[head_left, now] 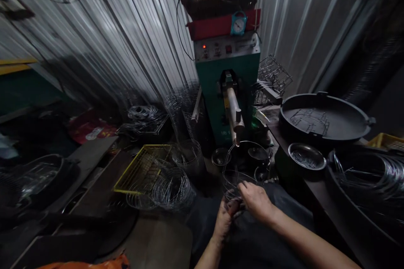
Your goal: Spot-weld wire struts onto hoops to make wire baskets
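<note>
- Metal wire, bent into one loose, rounded frame (223,169), sits in the person's two hands, low and near the middle, over dark cloth on the lap; its upper loop rises close to the machine's tip, and I can't tell whether they touch.
- One left hand (224,217) holds the frame from below, fingers curled in around it.
- One right hand (254,198) pinches it from above, thumb and fingers drawn narrow.
- One green machine (206,80) stands straight ahead, one metal arm (233,103) jutting forward and one red light (204,46) glowing on its panel.
- One turquoise dial (238,24) hangs above that panel, under one dark basket (221,3) heaped with odds and ends.
- One yellow wire basket (142,169) lies to the left, with several stacks of wire rings (173,189) beside it, too tangled to count.
- On the right, one big black pan (334,122) holds a few small wire pieces; one small metal bowl (307,156) sits just beside it on the surface (285,145).
- One large dark tub (350,201), nearer the person, is loaded with wire hoops (386,172).
</note>
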`<state>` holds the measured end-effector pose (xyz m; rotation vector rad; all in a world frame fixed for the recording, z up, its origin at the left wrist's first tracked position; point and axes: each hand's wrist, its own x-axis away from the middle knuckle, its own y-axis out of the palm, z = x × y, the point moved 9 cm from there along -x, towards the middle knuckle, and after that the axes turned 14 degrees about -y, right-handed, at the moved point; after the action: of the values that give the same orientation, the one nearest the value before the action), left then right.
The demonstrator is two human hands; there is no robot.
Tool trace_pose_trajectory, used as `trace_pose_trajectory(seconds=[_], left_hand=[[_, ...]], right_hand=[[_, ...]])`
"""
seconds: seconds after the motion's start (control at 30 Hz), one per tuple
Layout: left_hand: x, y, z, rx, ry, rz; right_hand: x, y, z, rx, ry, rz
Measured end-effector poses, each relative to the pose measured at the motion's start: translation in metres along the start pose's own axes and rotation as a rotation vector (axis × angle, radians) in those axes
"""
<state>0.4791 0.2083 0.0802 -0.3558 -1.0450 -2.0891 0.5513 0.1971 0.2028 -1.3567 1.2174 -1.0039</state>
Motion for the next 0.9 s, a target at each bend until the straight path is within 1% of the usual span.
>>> trace_pose_trajectory(seconds=[0.1,0.23,0.3,0.33,0.43,0.53,0.63,0.7,0.77,0.9], left_hand=[[0.005,0.005,-0.004,0.045,-0.030,0.012],[-0.005,-0.005,0.005,0.053,0.006,0.118],[-0.011,-0.008,0.007,0.054,0.021,0.119],[-0.012,-0.008,0.006,0.049,0.017,0.101],[-0.007,-0.008,-0.004,0.045,0.002,0.060],[0.004,-0.015,-0.016,0.084,0.013,0.070],[0.010,-0.019,-0.024,0.102,0.008,0.064],[0.010,-0.020,-0.024,0.113,0.016,0.061],[0.010,-0.016,-0.023,0.114,0.023,0.052],[0.013,-0.007,-0.028,0.086,-0.036,0.067]], right_hand=[[-0.001,0.004,0.000,-0.016,-0.023,-0.008],[-0.004,0.023,0.010,-0.060,-0.012,0.002],[-0.004,0.031,0.014,-0.057,-0.008,-0.003],[-0.003,0.033,0.014,-0.049,-0.020,0.001],[0.000,0.035,0.002,-0.042,-0.109,0.015],[0.006,0.044,-0.015,-0.060,-0.191,-0.026],[0.012,0.053,-0.029,-0.071,-0.225,-0.043],[0.014,0.053,-0.031,-0.075,-0.214,-0.024],[0.015,0.050,-0.028,-0.075,-0.185,-0.003],[0.013,0.039,-0.017,-0.064,-0.151,-0.001]])
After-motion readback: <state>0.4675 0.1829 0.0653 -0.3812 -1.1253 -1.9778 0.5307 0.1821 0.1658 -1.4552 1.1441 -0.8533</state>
